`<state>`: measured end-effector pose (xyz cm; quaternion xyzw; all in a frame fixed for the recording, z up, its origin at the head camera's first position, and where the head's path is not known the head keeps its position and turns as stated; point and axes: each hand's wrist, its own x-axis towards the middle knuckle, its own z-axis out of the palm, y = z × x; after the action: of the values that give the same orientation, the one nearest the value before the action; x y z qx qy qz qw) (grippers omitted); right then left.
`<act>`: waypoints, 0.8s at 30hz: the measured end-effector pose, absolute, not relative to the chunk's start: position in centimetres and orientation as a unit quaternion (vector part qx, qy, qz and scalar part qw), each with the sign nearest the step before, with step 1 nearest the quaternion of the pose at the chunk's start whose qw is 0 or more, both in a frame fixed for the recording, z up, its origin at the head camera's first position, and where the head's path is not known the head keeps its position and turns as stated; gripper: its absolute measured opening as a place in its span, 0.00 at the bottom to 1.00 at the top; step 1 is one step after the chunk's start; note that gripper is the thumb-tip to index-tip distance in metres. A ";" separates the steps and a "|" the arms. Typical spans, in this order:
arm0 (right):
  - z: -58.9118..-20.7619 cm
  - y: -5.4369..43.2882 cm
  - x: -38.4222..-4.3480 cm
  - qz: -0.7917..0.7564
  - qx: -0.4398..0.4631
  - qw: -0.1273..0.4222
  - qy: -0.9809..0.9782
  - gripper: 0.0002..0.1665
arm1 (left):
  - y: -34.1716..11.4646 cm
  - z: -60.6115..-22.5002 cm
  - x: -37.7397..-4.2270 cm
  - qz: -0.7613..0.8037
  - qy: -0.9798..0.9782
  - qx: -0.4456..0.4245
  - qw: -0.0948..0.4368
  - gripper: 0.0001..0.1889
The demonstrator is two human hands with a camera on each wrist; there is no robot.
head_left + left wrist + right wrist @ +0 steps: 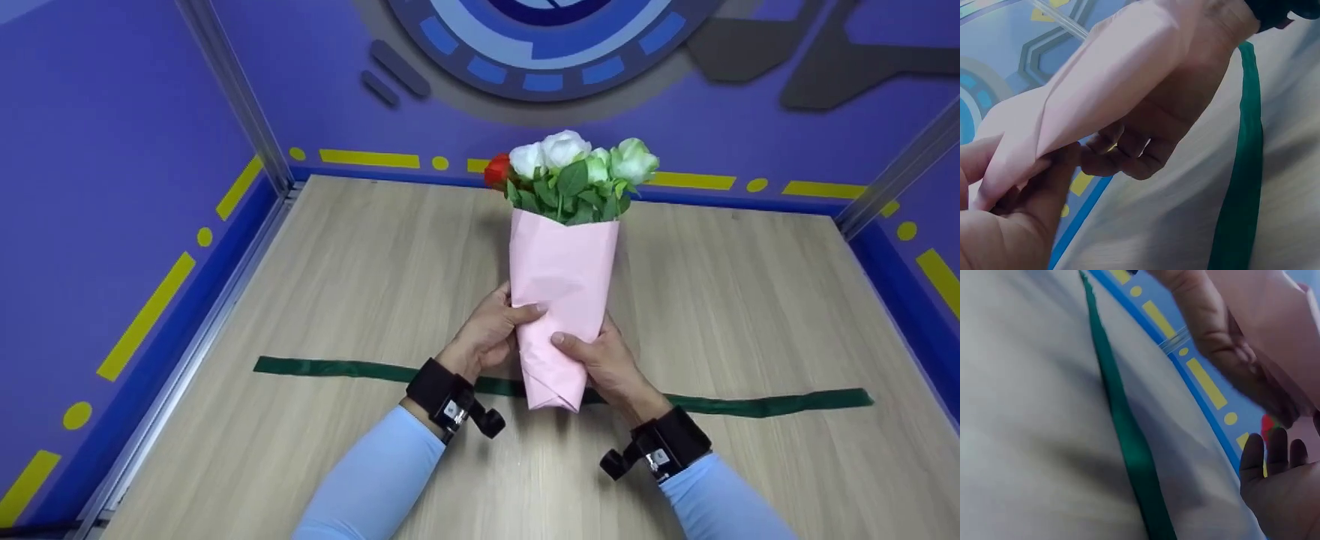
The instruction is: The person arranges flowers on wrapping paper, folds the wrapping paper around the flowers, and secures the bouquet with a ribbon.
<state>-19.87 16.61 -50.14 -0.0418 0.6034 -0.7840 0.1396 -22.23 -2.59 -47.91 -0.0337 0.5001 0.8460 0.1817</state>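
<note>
Both hands hold a bouquet wrapped in pink paper (562,285) above the table, its folded lower end toward the person. White roses (566,148), pale green-white roses (634,161) and one red flower (496,171) rise from the wrap over green leaves (574,187). My left hand (489,330) grips the wrap from the left, thumb across its front. Lower down, my right hand (611,367) grips the right side, thumb also on the front. Under the bouquet a dark green ribbon (330,367) stretches across the table; the wrap hides part of it.
The wooden table (360,270) has blue walls with yellow marks around it. Metal frame posts (240,97) stand at the back corners. Each wrist wears a black camera strap (442,394), and light blue sleeves (375,480) cover the forearms.
</note>
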 end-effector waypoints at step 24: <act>-51.7 18.5 -21.5 -0.712 0.048 0.203 0.670 0.33 | -2.2 -51.0 -22.4 0.710 0.664 -0.103 0.212 0.43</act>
<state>-21.51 18.51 -51.67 0.0476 0.6701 -0.7123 0.2034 -22.41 -2.17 -50.98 -0.1028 0.6641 0.7096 0.2119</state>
